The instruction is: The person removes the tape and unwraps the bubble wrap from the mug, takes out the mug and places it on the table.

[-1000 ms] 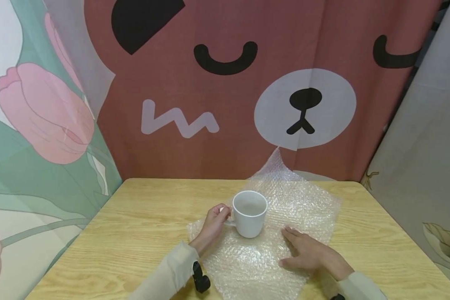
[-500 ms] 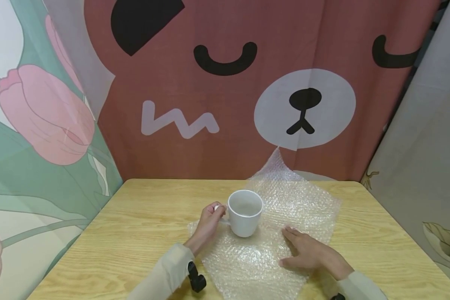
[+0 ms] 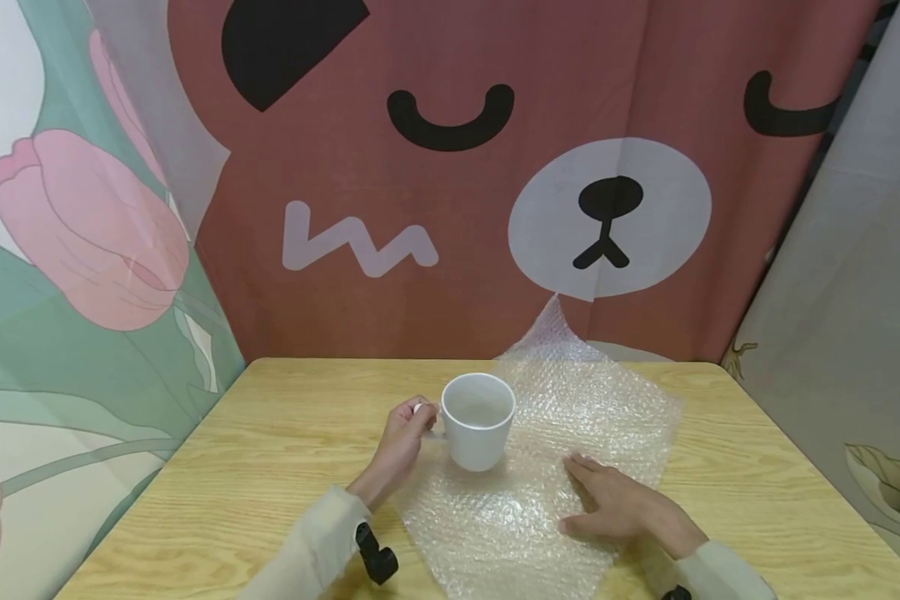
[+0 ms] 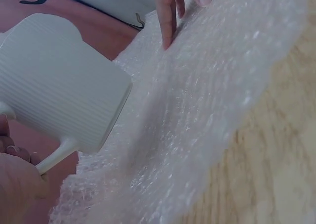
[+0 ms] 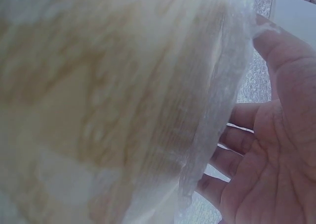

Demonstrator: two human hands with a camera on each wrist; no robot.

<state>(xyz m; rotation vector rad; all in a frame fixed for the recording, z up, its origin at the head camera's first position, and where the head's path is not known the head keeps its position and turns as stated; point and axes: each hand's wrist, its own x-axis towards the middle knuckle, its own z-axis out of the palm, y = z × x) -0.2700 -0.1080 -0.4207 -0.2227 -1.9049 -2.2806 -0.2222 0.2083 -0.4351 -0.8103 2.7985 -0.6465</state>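
A white mug [image 3: 477, 443] is held upright by its handle in my left hand [image 3: 399, 433], left of the middle of a bubble wrap sheet [image 3: 506, 521]. Fine ribs on the mug [image 4: 59, 78] show in the left wrist view, where a gap and a shadow separate its base from the wrap. With fingers spread, my right hand [image 3: 621, 507] rests on the right part of the sheet. The right wrist view has that palm [image 5: 276, 164] beside a raised edge of the bubble wrap [image 5: 217, 95].
The sheet lies on a light wooden table [image 3: 307, 425], its far corner standing up against a bear-print curtain [image 3: 450, 308]. A tulip-print curtain [image 3: 90, 225] hangs on the left, a pale curtain [image 3: 832, 308] on the right.
My left hand has moved the mug to the left and slightly up in the head view, over the bubble wrap. The right hand and the sheet have stayed put.
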